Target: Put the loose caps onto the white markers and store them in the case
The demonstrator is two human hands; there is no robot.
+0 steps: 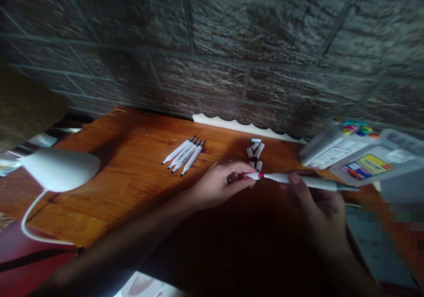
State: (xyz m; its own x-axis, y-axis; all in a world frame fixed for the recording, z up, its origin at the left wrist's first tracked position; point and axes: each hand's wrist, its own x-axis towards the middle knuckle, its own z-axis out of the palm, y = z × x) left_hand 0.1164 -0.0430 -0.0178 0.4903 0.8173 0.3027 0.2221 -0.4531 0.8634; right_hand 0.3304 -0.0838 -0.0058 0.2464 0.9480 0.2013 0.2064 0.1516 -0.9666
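A white marker pen lies nearly level in my right hand, its red tip pointing left and a dark tapered end to the right. Fingers and thumb are closed round its barrel. Pinched between the fingertips of my left hand is a small white cap, right by the red tip; whether they touch I cannot tell. Behind the left hand, several uncapped white markers lie side by side at a slant. Loose white caps are gathered just behind the held cap, one with a green end.
A white lamp-like object with a cord stands on the left of the wooden table. Plastic cases, one with colourful contents on top, stand at the right. A white scalloped strip runs along the brick wall.
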